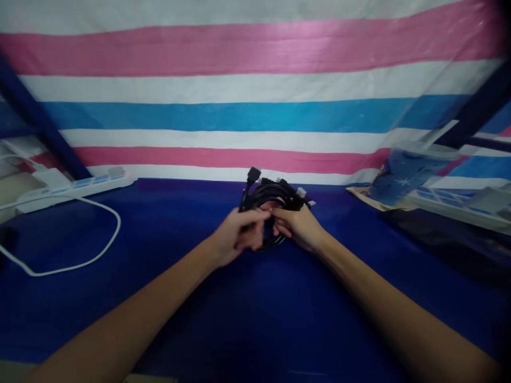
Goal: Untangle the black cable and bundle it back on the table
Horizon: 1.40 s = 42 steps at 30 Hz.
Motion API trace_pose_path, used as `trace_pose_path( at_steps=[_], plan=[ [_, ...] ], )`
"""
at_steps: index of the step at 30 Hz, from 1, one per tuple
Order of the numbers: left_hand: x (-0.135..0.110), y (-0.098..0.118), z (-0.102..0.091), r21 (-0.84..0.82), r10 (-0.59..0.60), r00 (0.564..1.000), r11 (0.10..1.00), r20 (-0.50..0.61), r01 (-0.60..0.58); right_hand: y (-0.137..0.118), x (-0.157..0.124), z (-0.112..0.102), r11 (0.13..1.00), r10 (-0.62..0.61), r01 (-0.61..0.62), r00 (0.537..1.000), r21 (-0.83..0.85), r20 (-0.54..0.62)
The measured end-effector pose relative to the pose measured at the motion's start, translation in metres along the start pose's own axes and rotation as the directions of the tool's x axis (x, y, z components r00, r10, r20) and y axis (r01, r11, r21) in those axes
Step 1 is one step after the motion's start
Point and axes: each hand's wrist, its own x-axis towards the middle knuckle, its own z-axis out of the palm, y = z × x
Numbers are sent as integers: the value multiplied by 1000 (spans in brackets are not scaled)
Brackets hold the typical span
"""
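Observation:
A coil of black cables (275, 190) lies toward the back of the blue table, with several plugs sticking out of it. One black connector (254, 173) stands up at its left, and a pale plug end (301, 192) shows at its right. My left hand (245, 229) is at the coil's near left side, fingers curled and somewhat blurred. Over the coil's right side, my right hand (297, 223) is closed with thumb and fingers pinched on the black cable. The fingertips of both hands meet at the middle of the coil, and what lies between them is partly hidden.
On the left, a white power strip (91, 186) carries a plugged-in adapter, and a white cable (114, 234) loops over the table (179, 319). At the right are a blue package (403, 173) and another white power strip (447, 205). A striped sheet (239, 117) hangs behind.

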Motion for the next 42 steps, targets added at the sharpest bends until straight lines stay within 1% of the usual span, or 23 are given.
trace_pose_path(
  at_steps=[1,3,4,5,6,8,9,11,14,15,17,18,21,22,23,24,25,27,28,31,36,39,42],
  plan=[
    [-6,4,7,40,-66,978,997,196,59,0,1,-1,1000,0,-1,1000,-20,-31],
    [-14,10,17,179,-240,835,969,494,173,1,0,0,997,26,-28,999,-70,-25],
    [-16,12,18,220,-294,782,954,550,204,1,-1,1,996,32,-34,999,-81,-22],
    [-15,12,17,219,-303,786,952,540,216,2,-2,3,996,25,-27,999,-81,-30],
    [-12,10,14,179,-252,853,965,458,189,2,-2,3,997,5,-8,999,-74,-47],
    [-2,4,4,106,-53,992,994,118,40,2,-2,2,997,-44,37,995,-67,-93],
    [5,1,-2,124,45,998,991,-48,-38,2,-1,0,996,-58,50,993,-78,-105],
    [16,-3,-11,194,152,964,975,-219,-109,-1,0,-5,992,-61,49,993,-118,-99],
    [22,2,-14,280,173,955,955,-241,-103,-9,1,-14,977,-67,50,995,-208,-76],
    [22,6,-11,307,147,973,948,-177,-87,-13,0,-16,969,-71,52,995,-240,-70],
    [20,15,-2,348,-12,996,937,91,-21,-19,-1,-21,940,-115,100,993,-327,-28],
    [18,17,3,344,-129,956,938,262,33,-21,-2,-22,917,-149,140,989,-372,5],
    [14,14,13,252,-348,696,937,628,241,-25,-6,-22,848,-226,248,969,-468,104],
    [13,11,14,214,-355,653,933,669,288,-25,-7,-22,828,-241,270,963,-492,122],
    [12,8,13,188,-351,654,933,670,309,-25,-7,-21,818,-246,270,962,-508,115],
    [11,5,11,179,-345,697,936,629,302,-25,-8,-19,811,-251,262,963,-523,94],
    [11,2,9,184,-323,787,946,526,265,-25,-8,-18,810,-254,246,965,-533,60],
    [13,-1,4,221,-183,967,965,179,142,-24,-7,-15,824,-247,194,969,-532,-28],
    [16,-3,3,256,-72,997,964,-11,73,-23,-7,-13,836,-236,168,969,-523,-67],
    [26,-8,0,367,211,914,927,-347,-74,-22,-7,-6,859,-216,129,968,-496,-124],
    [30,-18,3,430,364,799,891,-479,-148,-14,-12,-2,921,-172,96,970,-377,-172],
    [18,-21,3,368,349,794,914,-498,-171,-5,-20,-2,958,-148,104,977,-266,-153],
    [1,-21,1,250,269,868,952,-418,-175,1,-27,-1,972,-127,100,985,-212,-114]
  ],
)
